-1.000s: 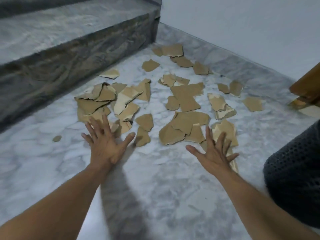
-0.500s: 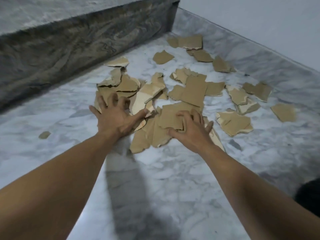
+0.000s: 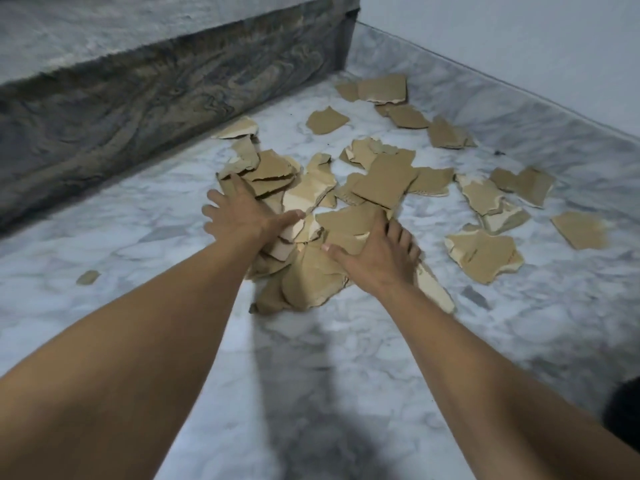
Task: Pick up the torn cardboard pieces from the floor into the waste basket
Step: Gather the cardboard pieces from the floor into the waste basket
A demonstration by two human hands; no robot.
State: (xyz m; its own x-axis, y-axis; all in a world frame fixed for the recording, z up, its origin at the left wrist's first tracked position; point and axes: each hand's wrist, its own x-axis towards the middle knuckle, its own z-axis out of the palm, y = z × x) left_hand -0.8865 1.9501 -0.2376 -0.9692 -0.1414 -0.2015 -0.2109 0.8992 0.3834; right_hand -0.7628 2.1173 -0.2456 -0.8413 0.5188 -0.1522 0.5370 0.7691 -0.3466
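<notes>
A: Left hand [image 3: 242, 216] and right hand [image 3: 377, 256] are pressing down on the pile [image 3: 304, 278] mid-floor [image 3: 138, 237], fingers spread flat.
B: Loose pieces [image 3: 481, 251] are lying towards the far corner and right edge, near the step [image 3: 138, 98].

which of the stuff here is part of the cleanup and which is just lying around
Part of the job:
left hand and right hand, both pressing on the cardboard pile
loose pieces beyond it
small scrap far left

Just there:
floor
step
wall
dark shape at the lower right edge, too cut off to identify
</notes>
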